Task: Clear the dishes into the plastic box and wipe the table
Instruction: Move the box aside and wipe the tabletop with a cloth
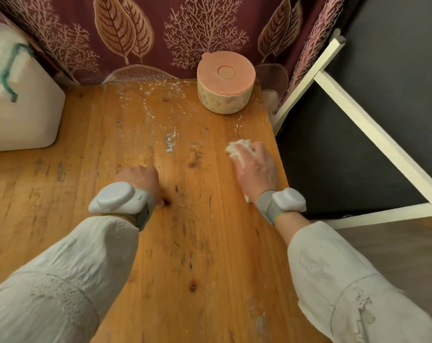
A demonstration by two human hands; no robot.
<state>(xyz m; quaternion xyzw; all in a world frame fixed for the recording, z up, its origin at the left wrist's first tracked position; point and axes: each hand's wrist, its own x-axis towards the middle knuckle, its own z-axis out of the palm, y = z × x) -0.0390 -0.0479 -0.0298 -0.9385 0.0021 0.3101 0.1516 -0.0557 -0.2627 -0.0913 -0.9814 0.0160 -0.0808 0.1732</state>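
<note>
Mostly hidden under right hand [255, 167], crumpled white tissue [236, 147] gripped against tabletop [135, 134]; left hand [139, 179] curled (fingers hidden, grip unclear).

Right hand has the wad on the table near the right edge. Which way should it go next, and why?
Probably forward and left. The right hand presses the white wad on the table near its right edge, while pale smears and flecks lie further up the middle, towards the pink-lidded container. The left hand rests on the wood, clear of that path.

A round pink-lidded container [226, 89] stands before a maroon leaf-patterned curtain [145, 35].
</note>
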